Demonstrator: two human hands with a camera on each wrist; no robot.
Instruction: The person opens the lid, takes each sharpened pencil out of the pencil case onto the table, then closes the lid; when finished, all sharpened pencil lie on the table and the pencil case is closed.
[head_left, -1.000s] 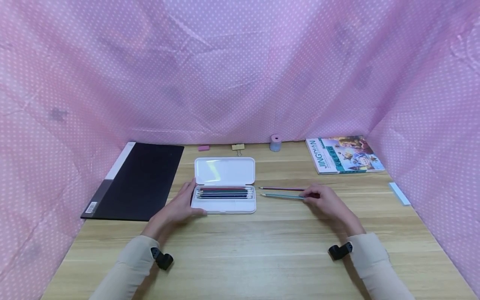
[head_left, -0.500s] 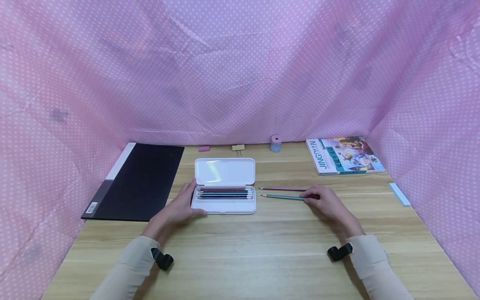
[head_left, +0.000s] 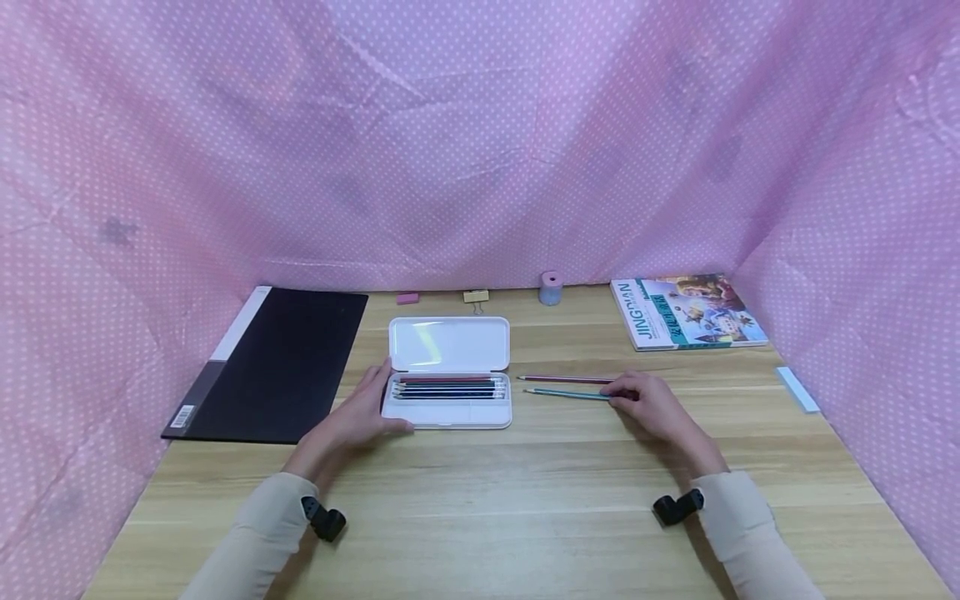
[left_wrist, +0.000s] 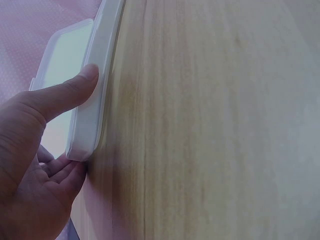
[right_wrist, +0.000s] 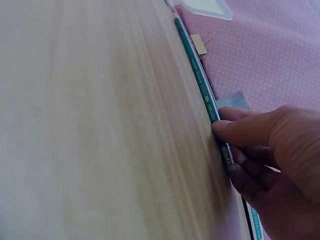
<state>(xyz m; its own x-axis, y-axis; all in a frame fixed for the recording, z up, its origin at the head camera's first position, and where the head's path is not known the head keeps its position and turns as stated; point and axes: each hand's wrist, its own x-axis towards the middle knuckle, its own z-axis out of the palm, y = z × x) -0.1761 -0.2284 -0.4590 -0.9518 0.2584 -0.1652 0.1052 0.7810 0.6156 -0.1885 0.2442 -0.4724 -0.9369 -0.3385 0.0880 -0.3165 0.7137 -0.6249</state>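
A white pencil case (head_left: 447, 414) stands with its lid raised, several dark pencils (head_left: 450, 388) and a red one lying inside. My left hand (head_left: 363, 408) grips its left end; in the left wrist view the thumb (left_wrist: 75, 92) lies along the front wall and the fingertips are at the end corner. To the right of the case, my right hand (head_left: 651, 405) pinches a green pencil (head_left: 566, 393) near its rear end, thumb and index finger on the barrel, point toward the case. A dark red pencil (head_left: 562, 379) lies just behind, its rear end hidden by the right hand.
A black folder (head_left: 292, 367) lies left. Along the back are a pink eraser (head_left: 407, 298), a yellow binder clip (head_left: 476, 296) and a pink-and-blue pencil sharpener (head_left: 551, 289). A book (head_left: 686, 312) and a light blue strip (head_left: 798, 389) lie right. Pink dotted cloth (head_left: 480, 150) encloses the table.
The green pencil has shifted very slightly right in my right hand's pinch. My left hand and the pencil case stay in place.
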